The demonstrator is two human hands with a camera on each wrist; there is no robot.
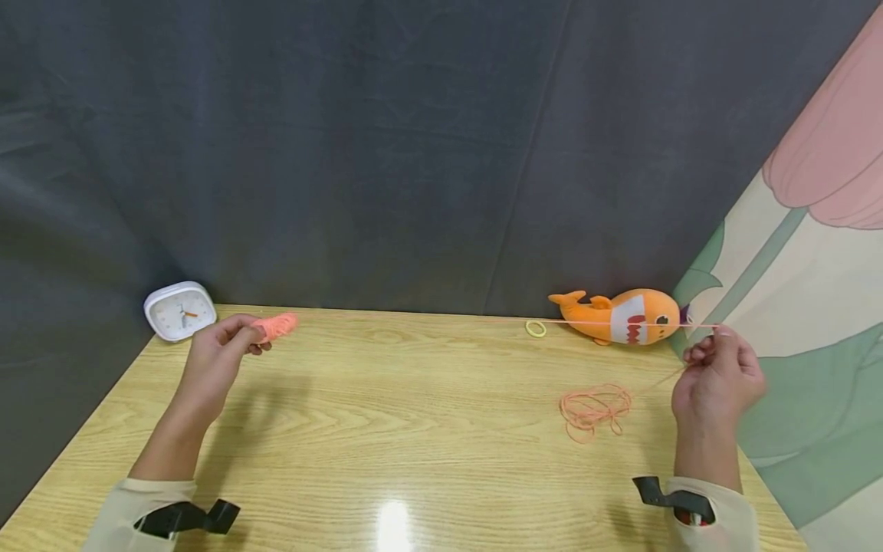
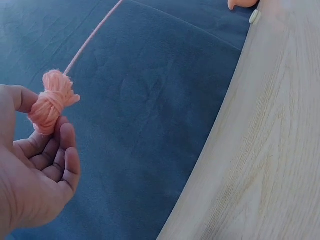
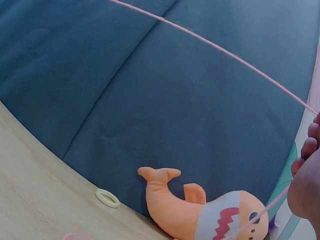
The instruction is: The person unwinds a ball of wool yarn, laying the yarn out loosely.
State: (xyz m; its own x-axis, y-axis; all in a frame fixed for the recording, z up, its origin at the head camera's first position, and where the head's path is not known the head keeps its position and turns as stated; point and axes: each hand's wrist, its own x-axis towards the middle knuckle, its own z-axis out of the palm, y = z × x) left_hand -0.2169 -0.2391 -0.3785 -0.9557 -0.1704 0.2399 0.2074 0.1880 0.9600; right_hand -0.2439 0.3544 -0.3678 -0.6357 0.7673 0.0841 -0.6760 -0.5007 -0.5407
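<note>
On the left, my left hand [image 1: 219, 356] pinches a small wound bundle of coral yarn [image 2: 49, 102] between thumb and fingers, raised over the table. From the bundle a single yarn strand [image 3: 215, 45] stretches across toward the right. My right hand [image 1: 717, 376] grips that strand at the far right, held up above the table with its fingers curled. Below the right hand, the strand runs down to a loose tangle of yarn [image 1: 595, 410] lying on the table. In the right wrist view only the edge of the right hand [image 3: 307, 180] shows.
An orange plush shark [image 1: 638, 316] lies along the table's back edge at right. Beside its tail is a pale yellow ring [image 1: 535, 329]. At the back left corner stands a white clock [image 1: 181, 310]. A dark curtain [image 1: 359, 153] hangs behind the wooden table [image 1: 386, 399].
</note>
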